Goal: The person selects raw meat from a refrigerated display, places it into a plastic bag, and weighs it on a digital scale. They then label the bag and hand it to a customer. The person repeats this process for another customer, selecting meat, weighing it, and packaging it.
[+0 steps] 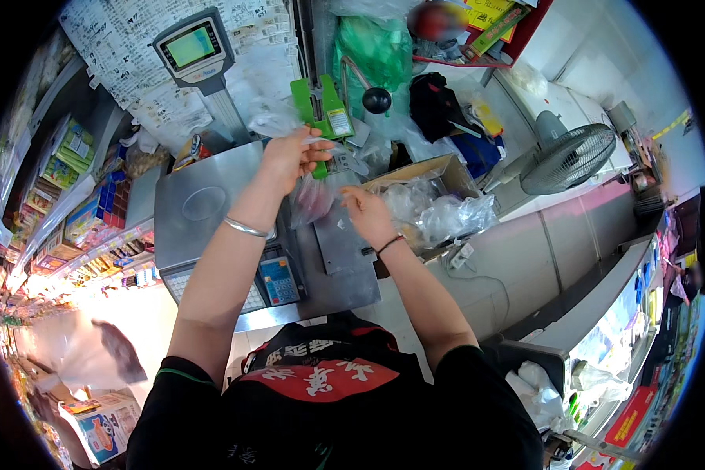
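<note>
My left hand (pixel 296 158) is raised at the front of a green bag-neck sealing device (pixel 329 114), its fingers around the gathered neck of a clear plastic bag. The bag (pixel 313 201) hangs below with something reddish inside. To the right of the bag is my right hand (pixel 365 214), fingers curled, over a steel plate (pixel 343 249); whether it touches the bag I cannot tell. Under my left forearm lies the metal pan of a weighing scale (pixel 202 202), with a keypad (pixel 280 281) at its near side and a display (pixel 191 48) on a post behind.
A cardboard box (pixel 455 176) of clear plastic bags stands right of my right hand. A black ball-ended lever (pixel 377 100) juts out behind. Farther right is a grey fan (pixel 568 158). Green plastic bags (pixel 373 53) hang at the back. Shelves of packaged goods (pixel 70 147) line the left.
</note>
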`<action>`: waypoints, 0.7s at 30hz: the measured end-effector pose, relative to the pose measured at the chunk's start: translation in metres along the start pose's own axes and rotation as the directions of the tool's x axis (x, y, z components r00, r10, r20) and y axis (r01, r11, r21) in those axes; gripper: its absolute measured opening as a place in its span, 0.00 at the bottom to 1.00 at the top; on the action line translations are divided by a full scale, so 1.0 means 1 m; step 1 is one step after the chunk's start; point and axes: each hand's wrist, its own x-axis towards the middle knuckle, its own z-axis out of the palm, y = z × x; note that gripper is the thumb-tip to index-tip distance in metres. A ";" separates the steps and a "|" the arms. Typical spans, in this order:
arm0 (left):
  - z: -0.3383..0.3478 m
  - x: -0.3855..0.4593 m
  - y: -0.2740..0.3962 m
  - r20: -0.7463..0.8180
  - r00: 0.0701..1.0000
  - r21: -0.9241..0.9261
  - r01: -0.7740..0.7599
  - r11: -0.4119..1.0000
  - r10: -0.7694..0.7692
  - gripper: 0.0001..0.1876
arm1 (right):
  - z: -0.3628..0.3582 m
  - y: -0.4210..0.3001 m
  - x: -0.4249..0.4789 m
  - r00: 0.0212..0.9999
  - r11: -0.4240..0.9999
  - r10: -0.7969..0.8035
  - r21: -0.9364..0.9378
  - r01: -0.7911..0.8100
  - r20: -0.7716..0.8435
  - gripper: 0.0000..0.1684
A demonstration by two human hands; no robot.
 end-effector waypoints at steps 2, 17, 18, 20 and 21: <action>-0.018 0.006 -0.008 -0.004 0.999 -0.025 0.034 0.999 -0.034 0.15 | 0.001 0.013 -0.001 1.000 0.984 0.024 -0.178 -0.020 0.017 0.11; -0.022 -0.006 -0.022 -0.021 0.999 -0.114 0.024 0.993 -0.027 0.13 | -0.079 -0.133 0.050 0.953 0.973 -0.212 -0.133 0.186 -0.215 0.21; -0.025 -0.006 -0.025 -0.020 1.000 -0.119 0.015 0.993 -0.017 0.13 | -0.072 -0.118 0.020 0.933 0.963 -0.267 -0.097 0.250 -0.241 0.18; -0.025 -0.008 -0.027 -0.017 1.000 -0.075 0.006 0.997 -0.007 0.15 | -0.055 -0.072 -0.042 0.910 0.951 -0.304 -0.147 0.272 -0.281 0.12; -0.021 -0.010 -0.025 0.009 1.000 -0.021 -0.007 1.000 0.007 0.15 | -0.048 -0.045 -0.075 0.947 0.973 -0.221 -0.120 0.197 -0.235 0.11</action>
